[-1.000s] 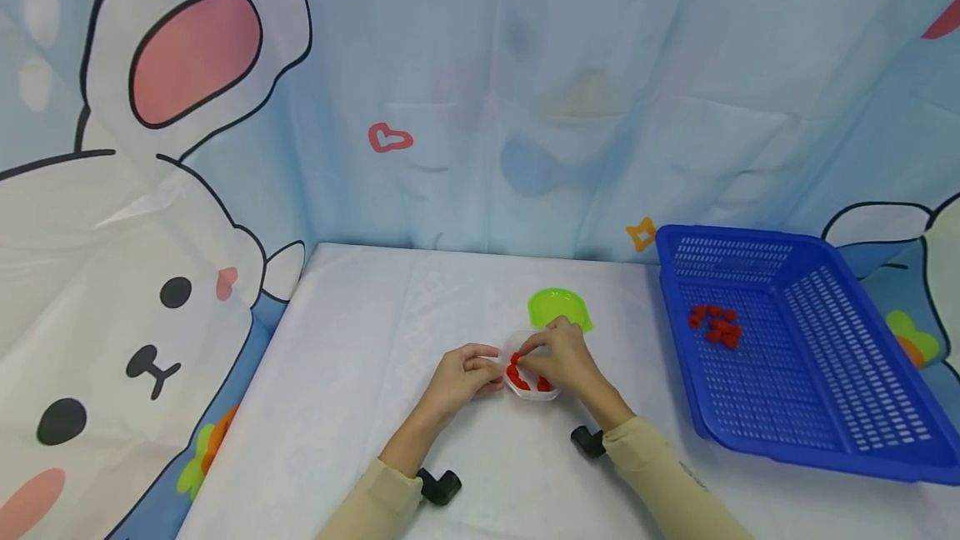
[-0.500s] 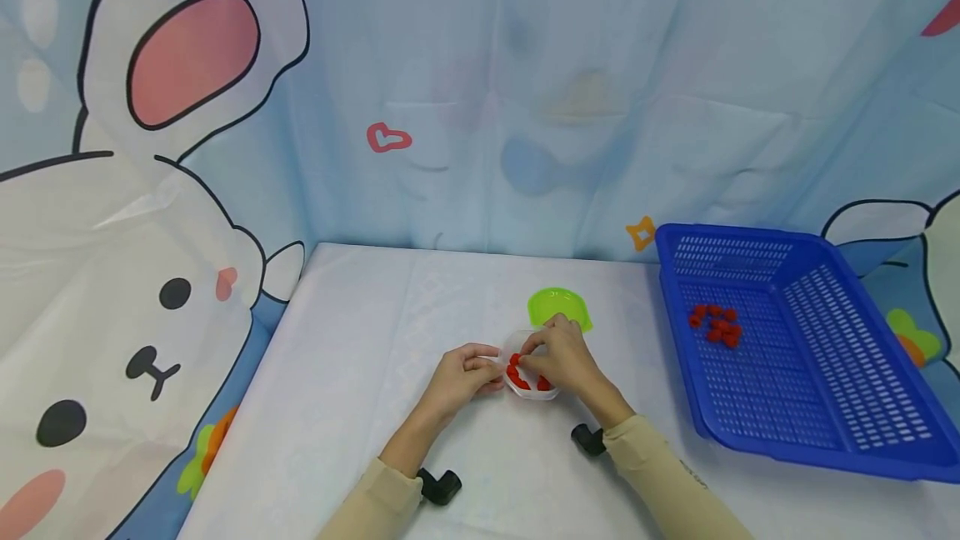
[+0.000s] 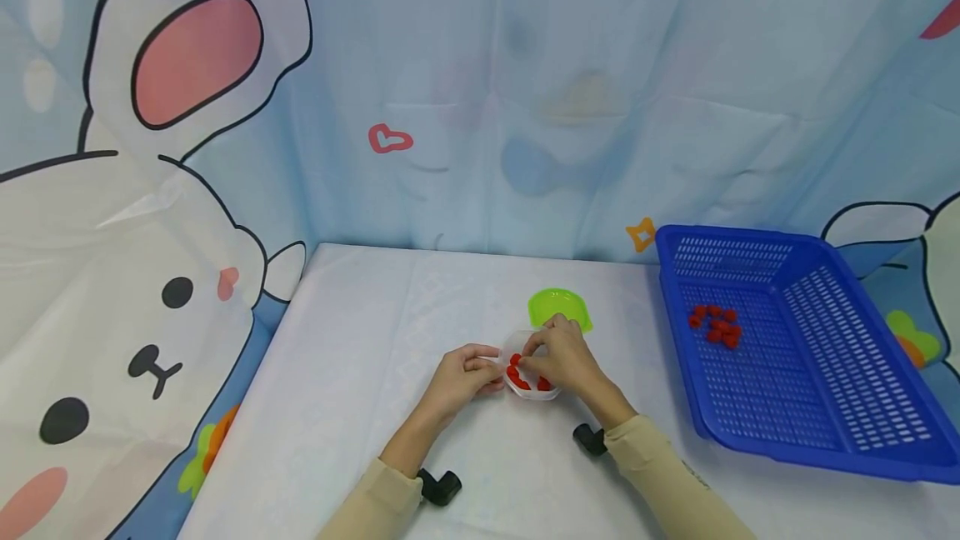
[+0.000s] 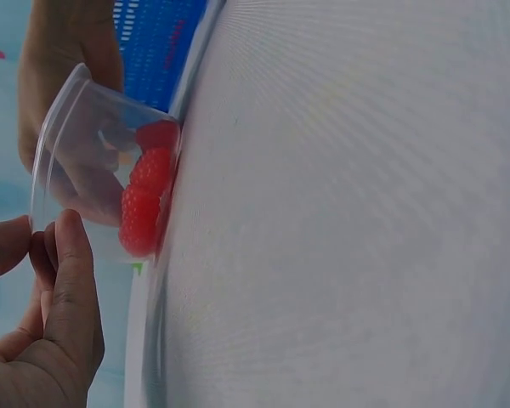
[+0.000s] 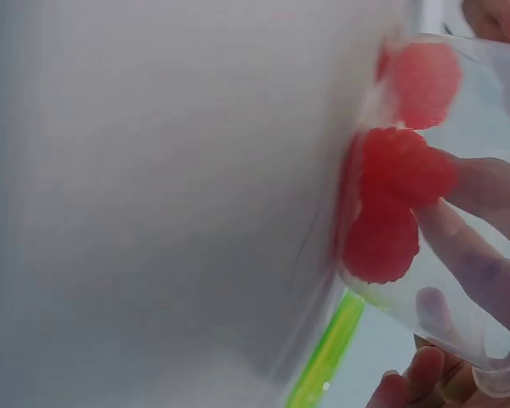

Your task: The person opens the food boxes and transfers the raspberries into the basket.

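Note:
A clear plastic tub [image 3: 533, 393] stands on the white cloth, with several red raspberries [image 3: 517, 377] inside. My left hand [image 3: 463, 376] is at its left side; in the left wrist view the thumb and fingers [image 4: 70, 255] pinch the rim. From above, my right hand [image 3: 567, 359] reaches into the tub. Through the clear wall in the right wrist view, its fingers [image 5: 480, 263] pinch one raspberry [image 5: 429, 177] low in the tub, against another raspberry [image 5: 381, 245]. Behind the right hand lies a green lid [image 3: 555, 307], partly hidden by that hand.
A large blue basket [image 3: 750, 415] stands to the right, with several more raspberries [image 3: 720, 326] on its floor. Black wrist mounts [image 3: 440, 487] stick out below both sleeves. A printed cloth backdrop [image 3: 480, 107] hangs behind the table's far edge.
The right hand's fingers have shifted very slightly to the right inside the tub. The left hand, tub, lid and basket stay in place.

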`<state>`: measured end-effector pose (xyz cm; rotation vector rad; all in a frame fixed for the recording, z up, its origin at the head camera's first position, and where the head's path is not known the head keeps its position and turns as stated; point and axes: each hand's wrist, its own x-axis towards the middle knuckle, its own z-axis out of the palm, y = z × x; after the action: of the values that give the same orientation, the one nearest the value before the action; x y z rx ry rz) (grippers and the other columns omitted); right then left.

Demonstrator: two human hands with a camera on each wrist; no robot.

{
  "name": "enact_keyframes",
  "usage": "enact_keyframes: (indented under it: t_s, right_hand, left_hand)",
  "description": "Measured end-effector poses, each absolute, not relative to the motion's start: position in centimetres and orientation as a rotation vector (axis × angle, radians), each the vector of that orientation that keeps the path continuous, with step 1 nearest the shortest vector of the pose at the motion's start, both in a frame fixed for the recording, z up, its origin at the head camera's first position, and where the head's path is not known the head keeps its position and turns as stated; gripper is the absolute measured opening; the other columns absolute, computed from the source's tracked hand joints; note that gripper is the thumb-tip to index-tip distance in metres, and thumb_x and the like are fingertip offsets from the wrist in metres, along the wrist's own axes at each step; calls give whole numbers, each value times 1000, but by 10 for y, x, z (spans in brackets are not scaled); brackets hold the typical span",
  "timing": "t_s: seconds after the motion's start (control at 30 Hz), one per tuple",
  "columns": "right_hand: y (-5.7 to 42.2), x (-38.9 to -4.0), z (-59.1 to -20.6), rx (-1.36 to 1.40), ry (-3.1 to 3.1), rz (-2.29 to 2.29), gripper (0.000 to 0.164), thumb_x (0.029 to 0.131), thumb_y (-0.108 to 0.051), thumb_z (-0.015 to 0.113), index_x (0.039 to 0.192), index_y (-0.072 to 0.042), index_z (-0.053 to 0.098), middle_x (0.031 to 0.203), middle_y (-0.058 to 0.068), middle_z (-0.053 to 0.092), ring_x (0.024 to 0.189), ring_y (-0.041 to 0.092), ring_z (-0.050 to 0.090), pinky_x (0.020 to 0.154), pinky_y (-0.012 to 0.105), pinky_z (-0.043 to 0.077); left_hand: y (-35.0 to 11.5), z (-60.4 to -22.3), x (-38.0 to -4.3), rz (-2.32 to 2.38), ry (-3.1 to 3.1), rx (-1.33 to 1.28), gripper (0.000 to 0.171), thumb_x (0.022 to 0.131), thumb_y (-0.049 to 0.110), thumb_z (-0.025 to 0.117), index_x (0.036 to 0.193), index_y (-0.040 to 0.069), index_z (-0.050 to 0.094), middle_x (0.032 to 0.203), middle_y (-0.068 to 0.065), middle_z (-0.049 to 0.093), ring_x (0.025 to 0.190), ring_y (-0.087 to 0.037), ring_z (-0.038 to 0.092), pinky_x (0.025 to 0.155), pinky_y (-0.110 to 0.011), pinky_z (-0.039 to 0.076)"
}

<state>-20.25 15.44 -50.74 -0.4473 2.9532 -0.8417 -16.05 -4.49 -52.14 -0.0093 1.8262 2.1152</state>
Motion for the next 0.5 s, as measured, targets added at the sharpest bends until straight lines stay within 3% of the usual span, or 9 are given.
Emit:
enact_keyframes:
  t_s: [0.5]
  right_hand:
    - [158, -203, -505, -564, 2954, -855, 13, 78, -18, 86, 73, -21, 75, 100, 8, 53, 96, 29, 44, 73, 36, 41]
  left_hand:
    - [-46, -519, -159, 2126, 1816, 6, 32, 94, 0, 66, 124, -9, 59, 92, -12, 71, 83, -23, 71, 81, -36, 60]
